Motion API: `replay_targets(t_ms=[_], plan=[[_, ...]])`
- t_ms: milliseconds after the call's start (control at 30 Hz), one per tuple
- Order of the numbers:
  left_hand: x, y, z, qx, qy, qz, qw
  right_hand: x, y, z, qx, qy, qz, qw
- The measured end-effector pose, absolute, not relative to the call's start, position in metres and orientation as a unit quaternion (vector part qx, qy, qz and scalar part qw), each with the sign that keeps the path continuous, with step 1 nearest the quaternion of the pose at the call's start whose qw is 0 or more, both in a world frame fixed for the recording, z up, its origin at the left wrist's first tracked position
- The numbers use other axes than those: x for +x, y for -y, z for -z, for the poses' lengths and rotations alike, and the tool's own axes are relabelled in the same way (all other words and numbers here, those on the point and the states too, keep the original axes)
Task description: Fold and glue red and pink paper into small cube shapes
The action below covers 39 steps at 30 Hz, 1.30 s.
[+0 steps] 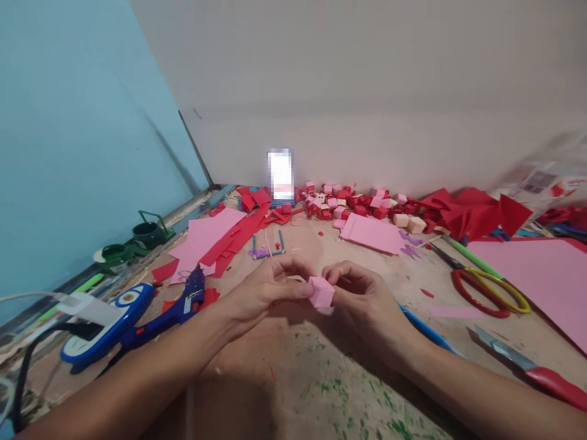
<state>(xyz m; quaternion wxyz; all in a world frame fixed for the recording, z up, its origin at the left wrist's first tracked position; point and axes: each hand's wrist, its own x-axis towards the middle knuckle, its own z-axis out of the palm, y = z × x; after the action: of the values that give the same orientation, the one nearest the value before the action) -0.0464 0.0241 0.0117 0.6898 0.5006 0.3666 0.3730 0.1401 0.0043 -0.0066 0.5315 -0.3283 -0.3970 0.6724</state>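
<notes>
Your left grip (270, 284) and right grip (367, 296) both hold the pink cube (322, 293) at the fingertips, between them above the tabletop (293, 379). Squeeze too hard and its paper-like sides could crease; slacken one side and it could twist or drop. Swinging your left forearm (169, 366) outward could knock the nearby glue gun (189, 304).
</notes>
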Motion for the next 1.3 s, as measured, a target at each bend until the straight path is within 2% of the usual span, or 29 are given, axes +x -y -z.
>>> replay_targets(t_ms=[133, 300, 500, 700, 967, 1133, 1300], plan=[[-0.047, -0.023, -0.013, 0.46, -0.368, -0.39, 0.708, 0.14, -0.003, 0.004, -0.329, 0.404, -0.656, 0.546], [-0.048, -0.023, -0.011, 0.464, -0.388, -0.423, 0.675, 0.145, -0.004, 0.001, -0.367, 0.494, -0.561, 0.554], [-0.045, -0.017, -0.023, 0.505, -0.456, -0.337, 0.651, 0.152, -0.007, 0.009, -0.412, 0.604, -0.422, 0.535], [-0.044, -0.019, -0.024, 0.52, -0.429, -0.338, 0.657, 0.156, -0.01, 0.006, -0.385, 0.679, -0.354, 0.516], [-0.049, -0.021, -0.023, 0.687, -0.434, -0.271, 0.516, 0.169, -0.013, 0.004, -0.385, 0.708, -0.36, 0.47], [-0.05, -0.024, -0.027, 0.787, -0.448, -0.169, 0.389, 0.182, -0.019, 0.0, -0.328, 0.795, -0.289, 0.42], [-0.054, -0.027, -0.018, 0.83, -0.445, -0.113, 0.315, 0.182, -0.017, 0.0, -0.289, 0.836, -0.254, 0.392]])
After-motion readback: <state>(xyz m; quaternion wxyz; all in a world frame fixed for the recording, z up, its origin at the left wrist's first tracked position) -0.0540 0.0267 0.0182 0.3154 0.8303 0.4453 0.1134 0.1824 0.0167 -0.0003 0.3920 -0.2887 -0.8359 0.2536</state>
